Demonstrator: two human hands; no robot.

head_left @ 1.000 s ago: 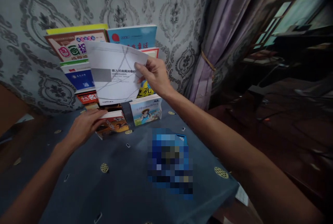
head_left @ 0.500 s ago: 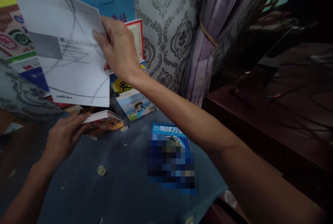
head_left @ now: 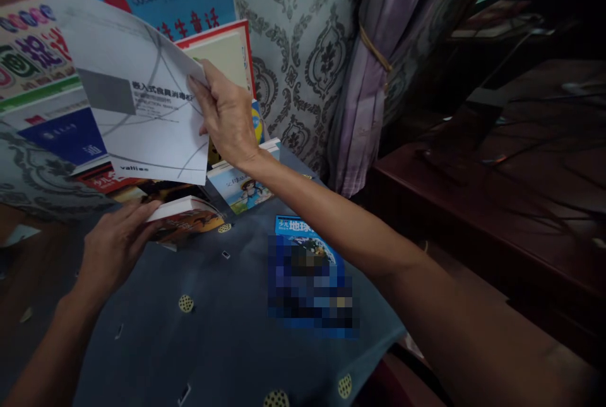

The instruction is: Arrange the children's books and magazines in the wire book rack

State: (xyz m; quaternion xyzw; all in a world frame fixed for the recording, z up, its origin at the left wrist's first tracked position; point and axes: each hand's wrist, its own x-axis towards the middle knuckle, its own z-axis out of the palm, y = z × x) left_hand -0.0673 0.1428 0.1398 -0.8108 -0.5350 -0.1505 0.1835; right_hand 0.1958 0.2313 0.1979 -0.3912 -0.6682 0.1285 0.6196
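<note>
Currently: right hand [head_left: 230, 117] closed, pinching white booklet [head_left: 156, 148] by its right edge; left hand [head_left: 111, 240] half-curled against orange-brown book [head_left: 192, 220], grip unclear; blue book [head_left: 307, 277] flat on worktop [head_left: 227, 325].

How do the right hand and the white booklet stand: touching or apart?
Touching: the head view shows the right hand pinching the white booklet by its edge, thumb on front.
</note>
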